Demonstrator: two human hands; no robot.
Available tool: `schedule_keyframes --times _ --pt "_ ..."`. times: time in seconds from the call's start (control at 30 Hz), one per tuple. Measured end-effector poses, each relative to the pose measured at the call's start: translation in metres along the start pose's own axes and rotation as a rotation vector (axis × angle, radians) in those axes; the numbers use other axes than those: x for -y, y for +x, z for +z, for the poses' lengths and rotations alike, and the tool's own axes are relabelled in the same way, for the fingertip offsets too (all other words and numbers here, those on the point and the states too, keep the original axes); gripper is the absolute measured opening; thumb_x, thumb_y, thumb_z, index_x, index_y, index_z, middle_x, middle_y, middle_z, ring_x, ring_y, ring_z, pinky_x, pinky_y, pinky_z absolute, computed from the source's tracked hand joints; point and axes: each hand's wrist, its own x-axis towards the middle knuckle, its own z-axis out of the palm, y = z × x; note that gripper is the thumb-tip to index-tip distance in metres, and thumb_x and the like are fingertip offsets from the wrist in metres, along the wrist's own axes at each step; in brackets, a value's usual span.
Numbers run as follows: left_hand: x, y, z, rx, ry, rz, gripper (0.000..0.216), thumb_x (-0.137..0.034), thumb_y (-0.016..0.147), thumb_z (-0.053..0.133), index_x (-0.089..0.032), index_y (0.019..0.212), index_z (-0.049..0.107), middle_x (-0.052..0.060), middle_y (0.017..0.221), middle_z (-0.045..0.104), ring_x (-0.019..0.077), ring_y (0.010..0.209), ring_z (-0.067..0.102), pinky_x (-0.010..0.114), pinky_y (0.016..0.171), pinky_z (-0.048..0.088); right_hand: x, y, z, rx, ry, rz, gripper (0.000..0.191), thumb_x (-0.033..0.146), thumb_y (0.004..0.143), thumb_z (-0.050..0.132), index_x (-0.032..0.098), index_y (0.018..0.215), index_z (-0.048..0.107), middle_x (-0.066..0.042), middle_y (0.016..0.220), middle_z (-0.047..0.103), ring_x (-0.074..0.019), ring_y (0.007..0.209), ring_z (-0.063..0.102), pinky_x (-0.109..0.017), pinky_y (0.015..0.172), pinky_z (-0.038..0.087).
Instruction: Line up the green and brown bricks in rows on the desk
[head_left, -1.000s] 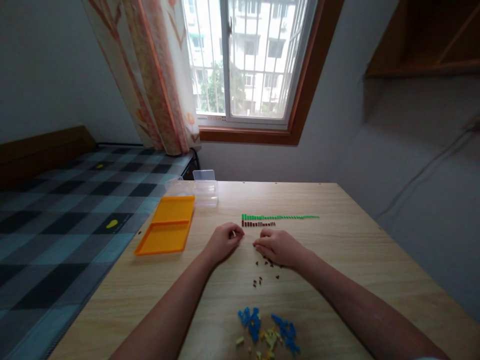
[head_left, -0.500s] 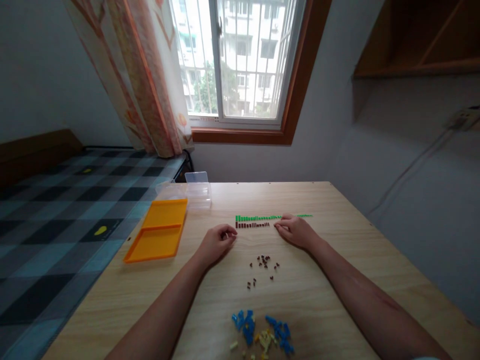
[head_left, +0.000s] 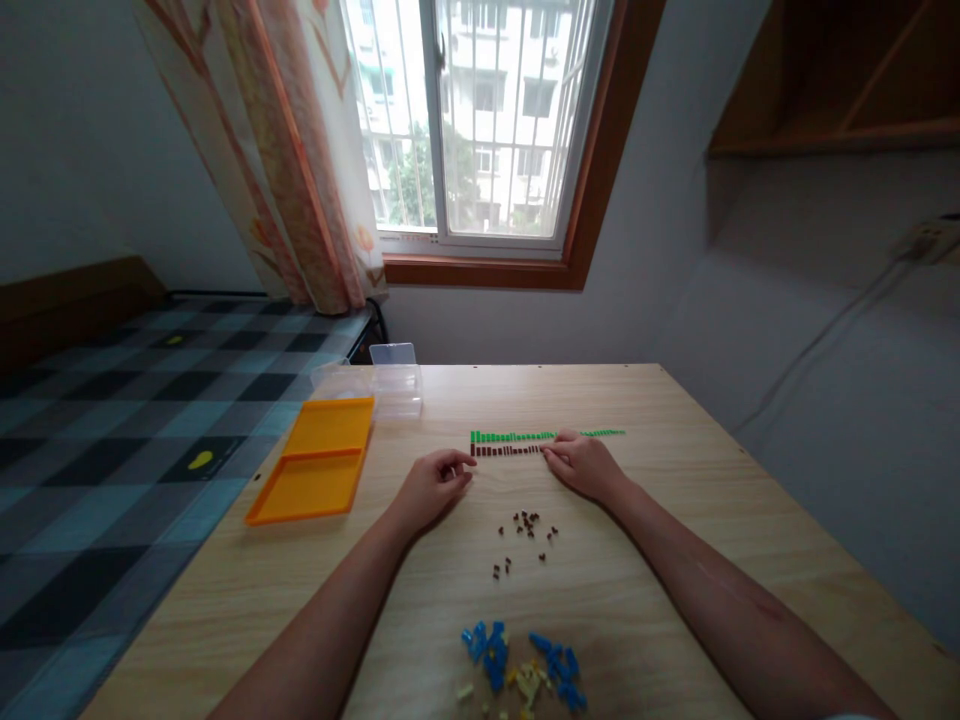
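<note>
My right hand (head_left: 586, 465) has its fingertips pinched together at the right end of a row of small brown building bricks (head_left: 502, 451), on a brown brick mostly hidden by the fingers. Just behind it runs a longer row of green bricks (head_left: 517, 437), its middle partly covered by this hand. Beside the left end of the brown row, my left hand (head_left: 436, 487) rests on the table, fingers loosely bent and apart, holding nothing. Loose brown bricks (head_left: 530, 520) lie scattered between my forearms.
Nearer to me are piles of blue bricks (head_left: 495, 655) and pale yellow bricks (head_left: 529, 682). An orange two-part tray (head_left: 304, 490) stands at the left table edge, with a clear plastic box (head_left: 397, 390) behind it. A checked bed (head_left: 187, 400) adjoins the table's left side.
My right hand has shifted slightly left, toward the end of the brown row. My left hand stays nearly still beside the row.
</note>
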Motion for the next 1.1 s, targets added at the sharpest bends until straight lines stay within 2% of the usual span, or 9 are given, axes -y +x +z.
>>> schedule_keyframes --times 0.7,1.1 --pt "-0.0018 -0.0009 0.0001 -0.006 -0.001 0.001 0.025 -0.030 0.075 0.061 -0.015 0.090 0.074 0.000 0.066 0.061 0.0129 0.060 0.051 0.024 0.058 0.039 0.0063 -0.0010 0.0022 -0.001 0.021 0.038 0.029 0.028 0.096 0.048 0.023 0.100 0.076 -0.005 0.094 0.071 -0.0153 0.081 0.066 -0.023 0.075 0.047" --pt "0.0012 0.0001 0.0009 0.007 0.001 0.005 0.025 -0.031 0.077 0.060 -0.014 0.090 0.073 0.000 0.066 0.060 0.0131 0.061 0.052 0.024 0.059 0.040 0.0046 -0.0012 0.0020 -0.059 0.067 0.014 0.029 0.027 0.095 0.049 0.020 0.092 0.076 -0.006 0.090 0.072 -0.0159 0.079 0.065 -0.024 0.072 0.047"
